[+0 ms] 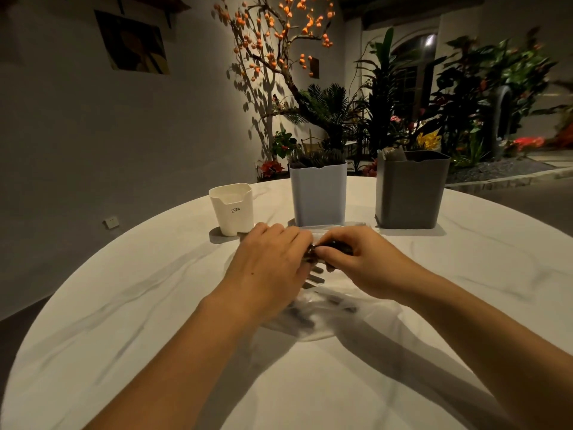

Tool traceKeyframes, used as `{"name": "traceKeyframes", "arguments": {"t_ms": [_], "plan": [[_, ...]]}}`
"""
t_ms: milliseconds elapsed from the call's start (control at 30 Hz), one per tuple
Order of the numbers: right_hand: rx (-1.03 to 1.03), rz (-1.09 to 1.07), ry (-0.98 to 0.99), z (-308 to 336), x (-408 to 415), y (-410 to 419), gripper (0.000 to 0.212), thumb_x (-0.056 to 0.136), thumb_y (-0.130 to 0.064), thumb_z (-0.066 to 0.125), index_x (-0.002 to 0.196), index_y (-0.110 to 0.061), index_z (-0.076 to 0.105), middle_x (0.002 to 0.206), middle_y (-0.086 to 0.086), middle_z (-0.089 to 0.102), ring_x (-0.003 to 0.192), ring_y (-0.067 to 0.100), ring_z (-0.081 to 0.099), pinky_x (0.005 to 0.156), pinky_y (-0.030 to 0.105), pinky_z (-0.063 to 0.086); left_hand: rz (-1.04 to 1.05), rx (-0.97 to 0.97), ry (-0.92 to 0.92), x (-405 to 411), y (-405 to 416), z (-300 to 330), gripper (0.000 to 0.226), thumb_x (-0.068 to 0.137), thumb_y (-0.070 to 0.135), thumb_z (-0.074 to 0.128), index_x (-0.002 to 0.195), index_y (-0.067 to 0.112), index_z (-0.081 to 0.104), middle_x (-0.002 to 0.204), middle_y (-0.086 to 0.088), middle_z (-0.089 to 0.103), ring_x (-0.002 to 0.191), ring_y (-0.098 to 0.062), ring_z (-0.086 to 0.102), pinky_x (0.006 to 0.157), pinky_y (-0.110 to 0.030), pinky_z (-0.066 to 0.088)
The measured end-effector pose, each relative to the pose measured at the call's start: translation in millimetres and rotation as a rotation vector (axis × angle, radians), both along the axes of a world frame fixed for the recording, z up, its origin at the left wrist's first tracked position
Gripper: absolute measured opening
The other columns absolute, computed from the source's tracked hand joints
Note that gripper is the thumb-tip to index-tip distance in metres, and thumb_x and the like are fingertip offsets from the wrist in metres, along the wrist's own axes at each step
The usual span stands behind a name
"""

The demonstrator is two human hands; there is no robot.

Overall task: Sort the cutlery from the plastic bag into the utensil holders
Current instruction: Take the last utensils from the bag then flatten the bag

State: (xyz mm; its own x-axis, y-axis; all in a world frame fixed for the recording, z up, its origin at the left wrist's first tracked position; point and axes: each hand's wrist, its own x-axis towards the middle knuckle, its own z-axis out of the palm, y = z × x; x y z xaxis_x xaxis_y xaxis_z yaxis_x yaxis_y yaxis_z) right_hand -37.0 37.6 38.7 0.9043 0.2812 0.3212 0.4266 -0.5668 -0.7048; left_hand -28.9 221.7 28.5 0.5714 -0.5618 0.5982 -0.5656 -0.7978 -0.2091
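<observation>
A: Marbled white bench [465,274], round. Clear plastic bag [325,318] lies near the middle, dark cutlery [316,277] showing through it and poking out at its far mouth.

B: Hands?

A: Left hand [273,262] lies over the bag's mouth, fingers bent down onto the pieces; whether it grips one I cannot tell. Right hand [356,262] pinches a small dark piece at the mouth, thumb and fingers curled round it. The two hands touch there.

B: Holders?

A: Three toward the far edge: white cup [232,212] at the left, pale blue holder [319,193] in the middle, grey holder [412,190] at the right. Blue and grey already show something dark at the rim; the white one's inside is hidden.

B: Risks?

A: My guess: film snags on tines, so a pull drags the whole bag and spills pieces toward the near edge. Dim light and dark handles make a wrong sort likely. The short white cup looks light; a long piece dropped in could tip it.
</observation>
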Motion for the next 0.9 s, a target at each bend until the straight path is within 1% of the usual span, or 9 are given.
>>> {"name": "traceKeyframes", "arguments": {"t_ms": [100, 167, 233, 333, 433, 500, 567, 767, 900], "plan": [[0.126, -0.040, -0.013, 4, 2, -5, 0.025, 0.084, -0.033, 0.073, 0.107, -0.026, 0.066, 0.101, -0.010, 0.067, 0.088, 0.012, 0.067, 0.078, 0.030, 0.059, 0.019, -0.037, 0.136, -2, 2, 5, 0.013, 0.103, 0.042, 0.047, 0.098, 0.031, 0.044, 0.100, 0.009, 0.065, 0.083, -0.014, 0.057, 0.078, -0.034, 0.053], [0.308, 0.006, 0.048, 7, 2, -10, 0.044, 0.071, -0.030, 0.079, 0.112, -0.023, 0.063, 0.106, -0.005, 0.069, 0.084, 0.013, 0.072, 0.069, 0.025, 0.059, 0.030, -0.134, 0.252, -3, 3, 4, 0.014, 0.103, 0.047, 0.042, 0.099, 0.034, 0.043, 0.098, 0.011, 0.064, 0.083, -0.012, 0.058, 0.077, -0.035, 0.054], [0.474, 0.061, 0.103, 9, 3, -17, 0.055, 0.065, -0.024, 0.081, 0.117, -0.022, 0.062, 0.106, -0.003, 0.073, 0.092, 0.013, 0.073, 0.073, 0.023, 0.059, 0.012, -0.280, 0.406, -1, 5, 3, 0.021, 0.101, 0.054, 0.037, 0.095, 0.036, 0.047, 0.090, 0.011, 0.063, 0.081, -0.013, 0.059, 0.075, -0.039, 0.055], [0.607, 0.085, 0.099, 9, 4, -19, 0.034, 0.079, -0.009, 0.074, 0.112, -0.015, 0.066, 0.097, 0.000, 0.077, 0.092, 0.017, 0.074, 0.074, 0.022, 0.058, -0.091, -0.523, 0.611, 0, 4, 5, 0.048, 0.096, 0.066, 0.030, 0.086, 0.027, 0.056, 0.081, 0.006, 0.062, 0.081, -0.015, 0.060, 0.078, -0.042, 0.055], [0.609, 0.066, 0.077, 7, 3, -16, 0.019, 0.087, -0.005, 0.068, 0.104, -0.012, 0.070, 0.091, 0.000, 0.077, 0.088, 0.018, 0.074, 0.070, 0.022, 0.058, -0.112, -0.662, 0.751, -5, 1, 5, 0.044, 0.104, 0.046, 0.033, 0.083, 0.018, 0.061, 0.077, 0.006, 0.059, 0.072, -0.007, 0.055, 0.072, -0.022, 0.049], [0.580, 0.072, 0.073, 5, 3, -14, 0.019, 0.087, -0.005, 0.068, 0.103, -0.015, 0.070, 0.093, -0.001, 0.077, 0.089, 0.018, 0.074, 0.072, 0.023, 0.059, -0.122, -0.729, 0.822, -6, 0, 5, 0.041, 0.106, 0.038, 0.036, 0.084, 0.017, 0.063, 0.069, 0.007, 0.057, 0.060, -0.003, 0.050, 0.060, -0.015, 0.044], [0.568, 0.068, 0.071, 4, 3, -13, 0.020, 0.087, -0.005, 0.068, 0.103, -0.016, 0.070, 0.094, -0.001, 0.077, 0.091, 0.018, 0.074, 0.075, 0.026, 0.060, -0.142, -0.799, 0.883, -7, -1, 6, 0.041, 0.106, 0.036, 0.037, 0.085, 0.015, 0.066, 0.063, 0.005, 0.056, 0.053, -0.002, 0.048, 0.052, -0.014, 0.042], [0.564, 0.062, 0.068, 3, 3, -10, 0.023, 0.087, -0.008, 0.069, 0.107, -0.018, 0.070, 0.097, -0.002, 0.077, 0.092, 0.017, 0.074, 0.076, 0.027, 0.060, -0.253, -0.917, 1.044, -13, -1, 11, 0.038, 0.105, 0.032, 0.042, 0.095, 0.004, 0.066, 0.061, -0.006, 0.056, 0.044, -0.011, 0.041, 0.044, -0.023, 0.034], [0.589, 0.075, 0.079, 3, 3, -8, 0.024, 0.087, -0.008, 0.069, 0.108, -0.019, 0.070, 0.098, -0.002, 0.077, 0.092, 0.016, 0.074, 0.075, 0.025, 0.059, -0.254, -0.942, 1.029, -13, -6, 9, 0.039, 0.107, 0.032, 0.040, 0.093, 0.003, 0.062, 0.062, -0.007, 0.053, 0.046, -0.011, 0.039, 0.043, -0.021, 0.031]]}}
